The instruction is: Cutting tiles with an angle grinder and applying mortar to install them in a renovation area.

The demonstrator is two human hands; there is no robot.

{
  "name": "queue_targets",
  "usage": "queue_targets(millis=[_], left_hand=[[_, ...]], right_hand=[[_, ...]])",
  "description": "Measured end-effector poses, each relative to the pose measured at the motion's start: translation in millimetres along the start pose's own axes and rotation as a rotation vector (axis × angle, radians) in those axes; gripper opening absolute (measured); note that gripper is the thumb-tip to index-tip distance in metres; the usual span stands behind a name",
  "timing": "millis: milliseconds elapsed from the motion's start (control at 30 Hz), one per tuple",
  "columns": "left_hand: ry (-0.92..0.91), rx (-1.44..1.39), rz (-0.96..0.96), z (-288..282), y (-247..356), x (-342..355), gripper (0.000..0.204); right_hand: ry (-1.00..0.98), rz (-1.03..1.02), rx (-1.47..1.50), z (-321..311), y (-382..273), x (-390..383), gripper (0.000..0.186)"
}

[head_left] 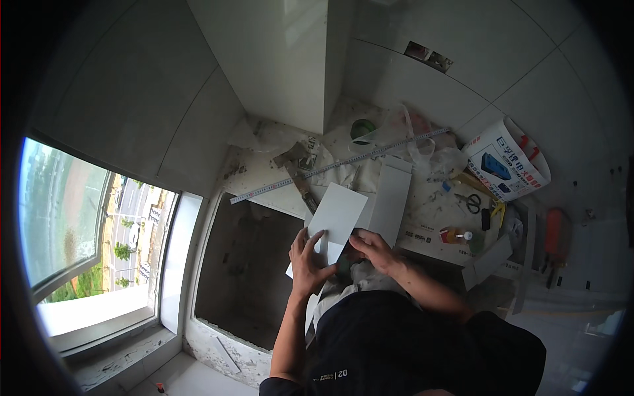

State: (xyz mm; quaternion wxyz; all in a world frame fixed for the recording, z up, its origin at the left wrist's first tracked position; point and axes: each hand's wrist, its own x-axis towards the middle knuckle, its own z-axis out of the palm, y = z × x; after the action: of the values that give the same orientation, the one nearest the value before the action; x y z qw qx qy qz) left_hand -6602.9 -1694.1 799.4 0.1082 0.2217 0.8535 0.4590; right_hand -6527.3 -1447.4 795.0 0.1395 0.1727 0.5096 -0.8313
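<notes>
A white rectangular panel (339, 210) lies tilted in front of my body, apparently a cut piece of tile or board. My left hand (308, 265) grips its near left part, fingers spread over the face and thumb pointing right. At the panel's right edge is my right hand (375, 252), its fingers bent inward; their undersides are hidden, so what they hold does not show. Just beyond the panel a hammer-like tool (300, 181) lies with its handle toward me. A longer pale strip (392, 191) rests to the right of the panel.
A large rectangular opening (244, 264) gapes at my left, beside an open window (72, 218). Across the dusty counter lies a long measuring rule (343, 163). Scissors (472, 203), a small bottle (456, 235), a green tape roll (362, 131) and a printed white bag (507, 160) lie around.
</notes>
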Motion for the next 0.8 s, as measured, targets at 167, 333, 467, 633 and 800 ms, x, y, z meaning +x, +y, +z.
queue_targets(millis=[167,333,467,633,800], left_hand=[[0.016,0.116,-0.048,36,43,-16,0.098],[0.343,0.210,-0.257,19,80,-57,0.083],[0.901,-0.216,-0.543,-13,59,-134,0.053],[0.769,-0.999,-0.619,-26,68,-191,0.068],[0.836,-0.722,-0.581,-84,56,-226,0.042]], right_hand=[[0.115,-0.073,-0.074,-7,16,10,0.037],[0.001,0.039,0.179,-12,14,21,0.032],[-0.066,0.150,0.254,16,11,28,0.034],[-0.295,0.231,0.398,84,25,22,0.039],[-0.401,0.356,0.418,155,83,26,0.043]])
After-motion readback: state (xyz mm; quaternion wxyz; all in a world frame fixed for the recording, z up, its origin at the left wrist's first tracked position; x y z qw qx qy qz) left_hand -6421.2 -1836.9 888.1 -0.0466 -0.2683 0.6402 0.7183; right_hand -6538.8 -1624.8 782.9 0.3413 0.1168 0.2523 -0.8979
